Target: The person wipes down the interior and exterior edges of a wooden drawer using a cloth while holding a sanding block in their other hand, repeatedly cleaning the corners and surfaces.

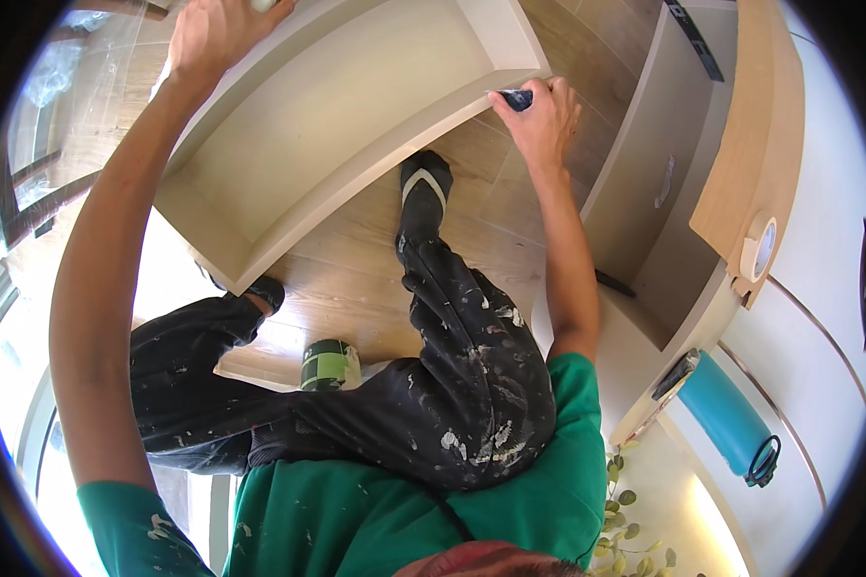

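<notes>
A beige drawer-like wooden box [346, 115] lies tilted in front of me, its hollow side facing up. My right hand [546, 117] is closed at the box's near right corner. Between its thumb and fingers is a small dark pad [518, 99] with whitish dust on it, close to the rim; I cannot tell its exact kind. Over the far left side of the box, my left hand [214, 37] is curled at the picture's upper edge. A bit of a pale, rounded object [263, 5] shows at its fingers, mostly cut off.
To the right stands a beige cabinet carcass [635, 183] with cardboard [755, 144], a tape roll [760, 247] and a teal bottle [729, 413] beyond. A green-labelled can [329, 366] is by my legs. Clear plastic wrap [58, 72] covers furniture at left. Leaves [618, 510] show lower right.
</notes>
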Tool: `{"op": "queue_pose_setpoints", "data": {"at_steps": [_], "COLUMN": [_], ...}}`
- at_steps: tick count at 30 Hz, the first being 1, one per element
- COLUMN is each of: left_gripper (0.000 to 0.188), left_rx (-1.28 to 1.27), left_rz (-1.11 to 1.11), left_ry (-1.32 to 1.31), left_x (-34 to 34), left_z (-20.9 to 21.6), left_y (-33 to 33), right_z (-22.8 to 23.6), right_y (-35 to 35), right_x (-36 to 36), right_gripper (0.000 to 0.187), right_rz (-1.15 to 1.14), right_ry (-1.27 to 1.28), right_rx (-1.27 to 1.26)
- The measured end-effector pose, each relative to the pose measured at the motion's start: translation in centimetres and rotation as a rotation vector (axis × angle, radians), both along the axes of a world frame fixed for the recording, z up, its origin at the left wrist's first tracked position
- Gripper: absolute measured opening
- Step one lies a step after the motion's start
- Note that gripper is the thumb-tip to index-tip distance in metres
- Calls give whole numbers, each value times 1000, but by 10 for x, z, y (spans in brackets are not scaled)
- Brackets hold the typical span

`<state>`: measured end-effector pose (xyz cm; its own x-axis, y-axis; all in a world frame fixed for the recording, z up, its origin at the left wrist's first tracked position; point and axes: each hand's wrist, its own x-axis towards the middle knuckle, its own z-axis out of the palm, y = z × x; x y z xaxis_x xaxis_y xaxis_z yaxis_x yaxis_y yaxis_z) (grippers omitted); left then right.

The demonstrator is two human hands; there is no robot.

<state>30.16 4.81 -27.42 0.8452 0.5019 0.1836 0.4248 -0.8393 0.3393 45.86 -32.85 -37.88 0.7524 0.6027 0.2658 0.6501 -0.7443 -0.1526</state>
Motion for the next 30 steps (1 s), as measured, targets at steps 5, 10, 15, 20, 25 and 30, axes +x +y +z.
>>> {"op": "queue_pose_setpoints", "data": {"at_steps": [5,10,15,20,25,30], "left_gripper": [33,32,31,32,31,31], "left_rx": [5,36,25,27,7,24], "left_rz": [-6,-21,7,-23,-5,-26], "left_ry": [-3,-31,9,-43,16,-19], "left_x": [-1,-2,-1,-3,-2,-2], "left_z": [-2,-5,-1,-1,-1,-2], "left_y": [3,3,0,0,3,3], "right_z": [2,2,2,2,-1,0], "right_y": [4,6,9,7,10,12], "right_x": [-6,-8,-19,-14,-15,-16], "right_gripper": [45,44,44,45,45,45], "right_rz": [-33,-19,3,-34,-18,-9], "right_ry": [2,-8,40,-6,21,18], "right_rx": [-2,-14,-8,-31,-6,-20]}}
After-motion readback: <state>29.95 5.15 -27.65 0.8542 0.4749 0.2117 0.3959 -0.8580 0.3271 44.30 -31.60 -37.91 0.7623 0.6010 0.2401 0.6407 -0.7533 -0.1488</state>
